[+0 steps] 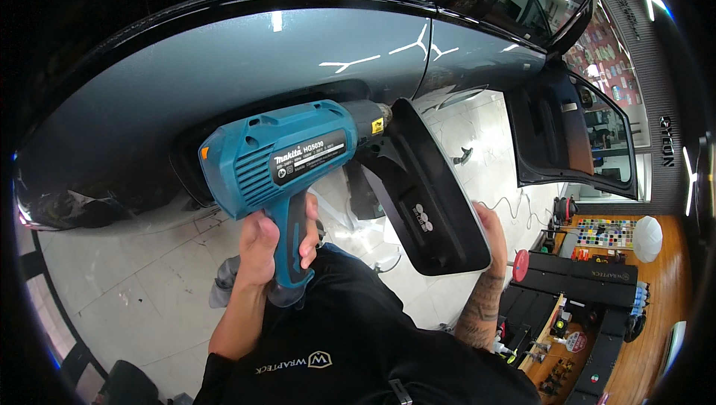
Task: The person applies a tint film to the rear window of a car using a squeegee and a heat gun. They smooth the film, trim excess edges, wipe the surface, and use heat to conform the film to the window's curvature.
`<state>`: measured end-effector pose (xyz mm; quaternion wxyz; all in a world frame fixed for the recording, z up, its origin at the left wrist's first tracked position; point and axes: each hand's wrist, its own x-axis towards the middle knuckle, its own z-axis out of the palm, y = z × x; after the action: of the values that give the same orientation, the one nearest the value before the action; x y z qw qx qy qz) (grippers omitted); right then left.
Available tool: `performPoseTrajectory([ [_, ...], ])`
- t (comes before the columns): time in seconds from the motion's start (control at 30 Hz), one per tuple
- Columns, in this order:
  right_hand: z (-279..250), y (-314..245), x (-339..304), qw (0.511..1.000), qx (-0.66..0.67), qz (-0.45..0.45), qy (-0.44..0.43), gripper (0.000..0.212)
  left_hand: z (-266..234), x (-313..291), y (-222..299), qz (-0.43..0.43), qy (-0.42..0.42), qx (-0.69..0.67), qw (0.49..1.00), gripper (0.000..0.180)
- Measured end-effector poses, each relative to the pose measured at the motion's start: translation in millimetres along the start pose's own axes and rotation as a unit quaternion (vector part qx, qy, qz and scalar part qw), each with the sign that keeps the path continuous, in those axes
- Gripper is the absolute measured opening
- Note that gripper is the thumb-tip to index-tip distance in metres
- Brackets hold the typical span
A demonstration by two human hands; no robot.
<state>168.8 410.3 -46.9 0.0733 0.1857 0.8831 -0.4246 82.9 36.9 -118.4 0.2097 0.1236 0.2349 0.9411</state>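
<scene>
A teal heat gun [261, 153] hangs in front of me, its nozzle pointing right. My left hand [277, 241] wraps around its dark-gripped handle. On the right, my right hand [489, 232] holds the edge of a hollow black car part [426, 203] with rounded corners and a thin light rim. The part's dark inner side faces me, and its upper end lies right by the nozzle. I cannot tell whether they touch. Most of my right fingers are hidden behind the part.
A grey car body [246, 47] runs across the top, with an open car door [574, 133] farther right. A cable [522, 211] lies on the pale tiled floor [127, 286]. Black cabinets [578, 278] with tools stand at the lower right. A dark seat [128, 384] shows at lower left.
</scene>
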Motion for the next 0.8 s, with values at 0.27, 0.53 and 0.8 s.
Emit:
performPoseTrajectory([
  [0.27, 17.1, -72.1, 107.3, 0.965, 0.196, -0.132, -0.114, 0.032, 17.3, -18.3, -1.1, -0.014, 0.001, -0.144, 0.989, 0.071],
  [0.53, 54.6, -114.7, 140.3, 0.957, 0.217, -0.078, -0.176, 0.036, -8.7, -132.3, 55.6, 0.038, -0.103, -0.142, 0.984, 0.046],
  [0.8, 40.5, -128.6, 161.5, 0.932, -0.133, -0.272, -0.199, 0.037, 16.3, -248.8, 95.7, 0.219, 0.127, 0.04, 0.967, 0.044],
])
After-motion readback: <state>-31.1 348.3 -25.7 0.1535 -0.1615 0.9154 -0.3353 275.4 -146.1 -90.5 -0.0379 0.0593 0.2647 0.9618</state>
